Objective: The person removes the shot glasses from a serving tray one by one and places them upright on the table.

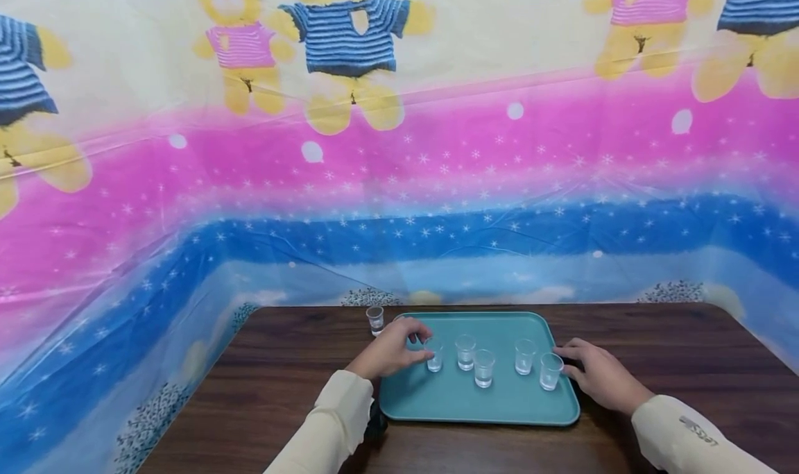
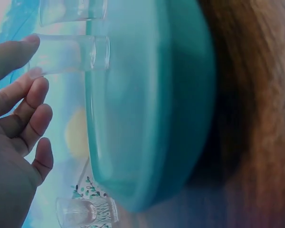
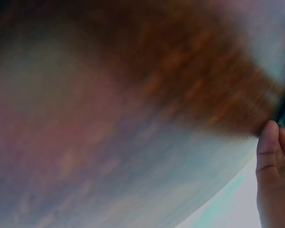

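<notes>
Pinching a cup [image 1: 435,358] near its rim, the left hand [image 1: 392,351] is at the left part of the tray [image 1: 474,410] in the head view. Four other cups [image 1: 483,370] stand to the right on the tray; a lone cup [image 1: 375,320] stands on the table [image 1: 268,391], beside the far left corner. The right hand [image 1: 604,377] is at the tray's right edge. In the left wrist view, thumb and index finger are clamped on the cup. In the right wrist view, thumb and fingers are close together at the tray's edge; whether they clamp it, I cannot tell.
</notes>
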Available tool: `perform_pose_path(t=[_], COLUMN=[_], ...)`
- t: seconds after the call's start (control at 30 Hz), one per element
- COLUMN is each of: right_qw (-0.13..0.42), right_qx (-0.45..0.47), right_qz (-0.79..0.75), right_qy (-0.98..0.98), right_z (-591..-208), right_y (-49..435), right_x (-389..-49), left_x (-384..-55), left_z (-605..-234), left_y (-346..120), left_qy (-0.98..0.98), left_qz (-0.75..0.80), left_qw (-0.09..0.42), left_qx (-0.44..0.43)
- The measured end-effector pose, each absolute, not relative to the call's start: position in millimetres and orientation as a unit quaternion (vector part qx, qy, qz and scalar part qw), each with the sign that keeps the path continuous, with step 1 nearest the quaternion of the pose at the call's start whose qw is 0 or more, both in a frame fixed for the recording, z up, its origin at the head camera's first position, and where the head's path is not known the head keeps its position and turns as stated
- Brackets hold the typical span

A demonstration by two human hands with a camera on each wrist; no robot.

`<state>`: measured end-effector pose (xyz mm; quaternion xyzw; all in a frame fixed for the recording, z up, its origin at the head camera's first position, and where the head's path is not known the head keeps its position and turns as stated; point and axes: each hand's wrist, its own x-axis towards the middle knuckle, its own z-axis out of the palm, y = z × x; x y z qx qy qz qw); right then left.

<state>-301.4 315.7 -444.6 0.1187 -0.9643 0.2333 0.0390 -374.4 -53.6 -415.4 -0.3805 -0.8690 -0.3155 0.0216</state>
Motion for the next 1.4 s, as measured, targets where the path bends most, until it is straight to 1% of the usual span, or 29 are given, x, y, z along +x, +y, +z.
perform_pose_path(t=[0.17,0.5,0.63,0.73,0.87,1.1,1.4], right_qw=[0.036,0.035,0.035,0.033,0.032,0.030,0.034], right_qx=[0.121,0.122,0.122,0.119,0.118,0.116,0.116], right_qz=[0.239,0.249,0.243,0.240,0.241,0.241,0.237], right_qy=[-0.963,-0.960,-0.962,-0.963,-0.963,-0.963,-0.964], right_z=[-444.2,-441.9,-442.5,-443.1,-443.0,-443.1,-442.3], right_y=[314.9,315.7,316.1,316.1,315.4,315.2,315.6], right_x=[-300.5,-298.8,-299.1,-299.3,-299.3,-299.4,-298.7], left_x=[-371.9,-370.8,-373.4,-375.3,-378.0,-382.4,-386.1], left_z=[-414.5,-411.5,-413.0,-415.4,-419.5,-425.0,-427.1], left_y=[-63.5,-105.4,-117.0,-122.1,-124.7,-121.7,-117.5], left_qy=[-0.870,-0.895,-0.907,-0.919,-0.928,-0.932,-0.930], left_qz=[-0.337,-0.346,-0.335,-0.321,-0.309,-0.313,-0.316], left_qw=[0.048,0.145,0.170,0.170,0.162,0.149,0.153], left_qx=[-0.356,-0.241,-0.191,-0.156,-0.131,-0.110,-0.106])
